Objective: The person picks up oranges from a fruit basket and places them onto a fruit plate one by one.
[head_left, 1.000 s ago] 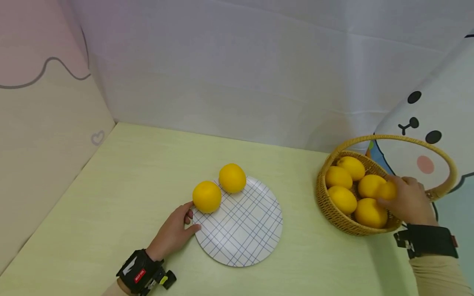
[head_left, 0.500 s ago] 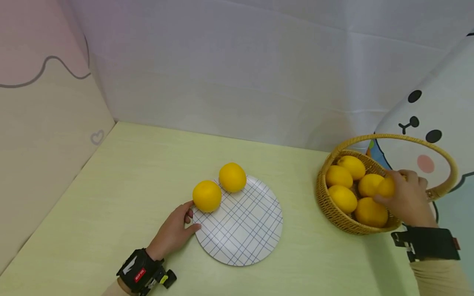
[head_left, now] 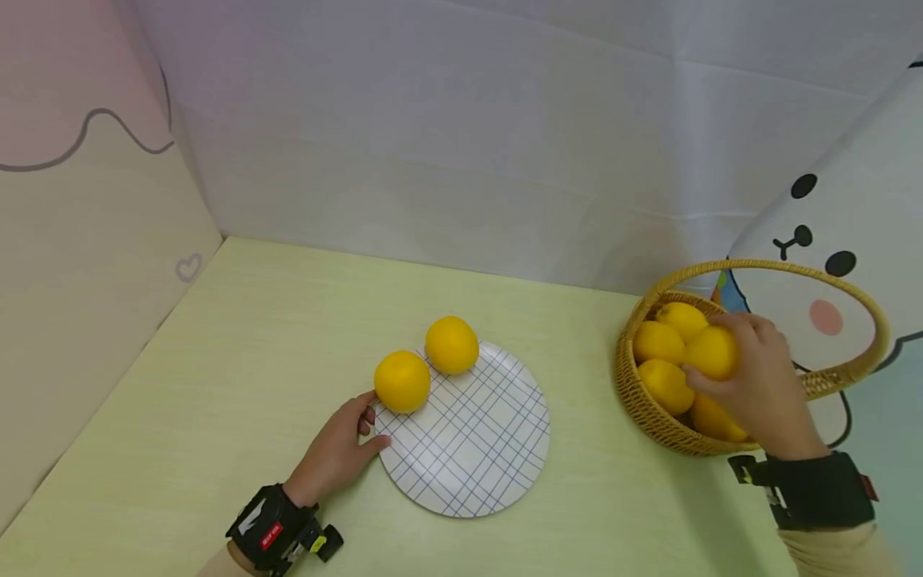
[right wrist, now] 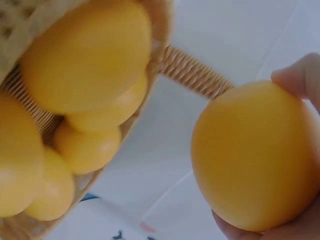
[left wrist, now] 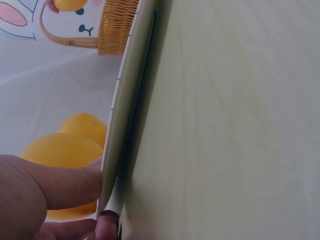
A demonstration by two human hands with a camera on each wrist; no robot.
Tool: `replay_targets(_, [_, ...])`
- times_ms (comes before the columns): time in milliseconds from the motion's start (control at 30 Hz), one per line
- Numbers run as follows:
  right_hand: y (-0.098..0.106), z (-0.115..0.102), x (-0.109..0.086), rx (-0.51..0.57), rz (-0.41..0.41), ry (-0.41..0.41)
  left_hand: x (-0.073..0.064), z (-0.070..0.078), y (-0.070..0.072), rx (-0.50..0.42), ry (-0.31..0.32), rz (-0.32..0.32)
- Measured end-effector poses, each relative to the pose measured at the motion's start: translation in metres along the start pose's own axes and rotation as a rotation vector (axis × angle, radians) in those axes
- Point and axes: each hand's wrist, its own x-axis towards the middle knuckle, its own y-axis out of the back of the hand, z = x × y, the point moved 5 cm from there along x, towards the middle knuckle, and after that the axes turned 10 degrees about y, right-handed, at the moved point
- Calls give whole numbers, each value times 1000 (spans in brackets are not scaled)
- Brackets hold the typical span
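My right hand point(head_left: 760, 393) holds a yellow lemon point(head_left: 714, 353) between thumb and fingers, above the wicker basket point(head_left: 652, 429) on the right. In the right wrist view the held lemon point(right wrist: 255, 155) is apart from those in the basket. Several other lemons point(head_left: 665, 386) lie inside, partly hidden by the hand. At the left rim of a round white plate point(head_left: 483, 449) with blue grid lines, my left hand point(head_left: 335, 449) pinches the edge, a fingertip point(left wrist: 107, 227) showing at the underside. Two lemons point(head_left: 401, 382) sit side by side on the plate's upper left part.
The basket's tall handle point(head_left: 800, 268) arches over it, rising behind my right hand. A pale yellow-green table point(head_left: 288, 320) carries everything. White cloth point(head_left: 447, 160) hangs along the back, and printed panels stand at both sides.
My right hand has lifted the lemon from the basket's right part and moved left with it. The left hand, the plate and its two lemons have stayed put.
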Motion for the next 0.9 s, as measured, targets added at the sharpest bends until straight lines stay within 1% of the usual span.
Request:
replay_targets(133, [-3,-29,3,7,65,110,0,0,0,-3,-6,1])
replay_targets(233, [-8,-51,5,6,80,182,0,-1,0,-5,-10,2])
replay_targets(433, [-26,-88,3,15,48,285,1,-2,-1,-4,-4,-2])
replay_targets(700, [-57,-127,-2,14,-25,373,2,-1,-2,7,1,0])
replay_targets(900, [-78,-153,-4,22,-91,493,3,-1,-2,16,-6,0])
